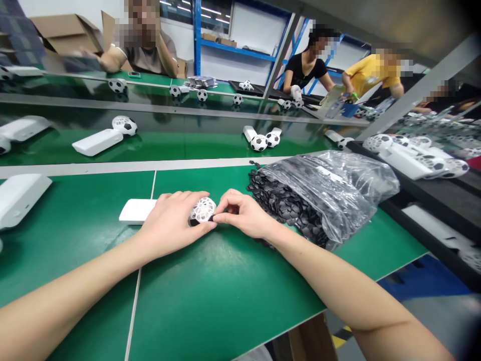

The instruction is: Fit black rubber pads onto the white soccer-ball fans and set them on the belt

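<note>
A white device with a football-shaped head (204,209) lies on the green mat, its flat white body (136,211) pointing left. My left hand (170,220) is wrapped over it, thumb along the near side of the ball. The ball's upper part is a white lattice; black patches show low on its side. At the ball's right side, my right hand (240,213) pinches a small black piece, its thumb and forefinger almost touching the ball. Just beyond the right hand, a clear plastic bag (338,185) spills many small black pieces (289,205).
Behind the mat runs a green conveyor (188,143) carrying several similar white devices (97,142). Another white device (23,199) lies at the left. At the right, a black tray (424,188) holds several more. Co-workers sit across the line, and a slanting metal post (281,55) rises there.
</note>
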Motion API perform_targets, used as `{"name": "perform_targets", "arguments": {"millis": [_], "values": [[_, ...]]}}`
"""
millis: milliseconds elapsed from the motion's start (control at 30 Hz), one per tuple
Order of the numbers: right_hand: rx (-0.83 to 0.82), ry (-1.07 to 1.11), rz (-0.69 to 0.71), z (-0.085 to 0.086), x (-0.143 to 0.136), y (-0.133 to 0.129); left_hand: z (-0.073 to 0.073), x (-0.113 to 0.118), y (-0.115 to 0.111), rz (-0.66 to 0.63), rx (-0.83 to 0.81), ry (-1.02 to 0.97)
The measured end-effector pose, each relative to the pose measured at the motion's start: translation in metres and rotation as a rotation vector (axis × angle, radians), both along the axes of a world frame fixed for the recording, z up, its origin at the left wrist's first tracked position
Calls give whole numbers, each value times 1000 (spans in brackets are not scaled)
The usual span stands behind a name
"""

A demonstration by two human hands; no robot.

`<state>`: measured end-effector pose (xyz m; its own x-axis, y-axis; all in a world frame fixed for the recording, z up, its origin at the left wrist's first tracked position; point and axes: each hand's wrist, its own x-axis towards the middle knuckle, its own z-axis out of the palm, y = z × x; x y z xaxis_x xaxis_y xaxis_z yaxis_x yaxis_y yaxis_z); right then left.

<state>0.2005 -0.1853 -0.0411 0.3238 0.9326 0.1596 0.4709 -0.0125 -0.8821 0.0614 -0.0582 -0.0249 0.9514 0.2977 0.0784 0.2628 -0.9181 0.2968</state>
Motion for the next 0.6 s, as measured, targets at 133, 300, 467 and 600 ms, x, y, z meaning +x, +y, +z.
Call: {"name": "perform_targets", "arguments": {"millis": [133,300,467,600], "values": [[-55,77,-39,-3,0,6,0,2,-1,-15,-46,-8],[-59,41,-55,-2,-1,8,-1,2,5,-62,-99,-47],[-234,-331,-52,7,7,0,-3,-3,14,-186,-112,-45],[-361,-564,-112,5,12,-4,-2,-3,16,-108,-41,-30]]}}
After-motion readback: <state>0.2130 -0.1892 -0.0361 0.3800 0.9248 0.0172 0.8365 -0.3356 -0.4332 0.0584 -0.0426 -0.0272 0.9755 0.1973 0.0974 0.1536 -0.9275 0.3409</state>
